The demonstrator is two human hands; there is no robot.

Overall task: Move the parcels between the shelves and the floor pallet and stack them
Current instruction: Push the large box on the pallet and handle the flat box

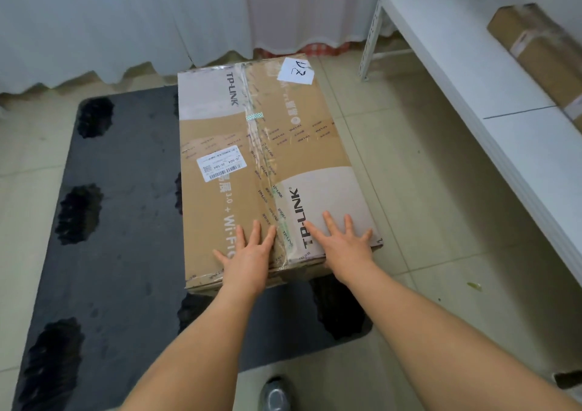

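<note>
You look down on a tan cardboard parcel [267, 165] with pale grey rounded corner patches, dark grey lettering, and two white labels, one barcoded in black. It lies on a dark grey pallet [126, 253] marked with black oval openings. The floor tiles [409, 190] are pale beige. The shelf [472, 73] is white, carrying a second brown box [541, 48].

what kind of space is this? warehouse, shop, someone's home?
Probably a small stockroom or parcel-sorting room, not a big warehouse. Cues: a dark floor pallet carrying a taped TP-LINK carton with a barcode label, white metal shelving holding another taped parcel, tiled floor and curtained walls.
</note>
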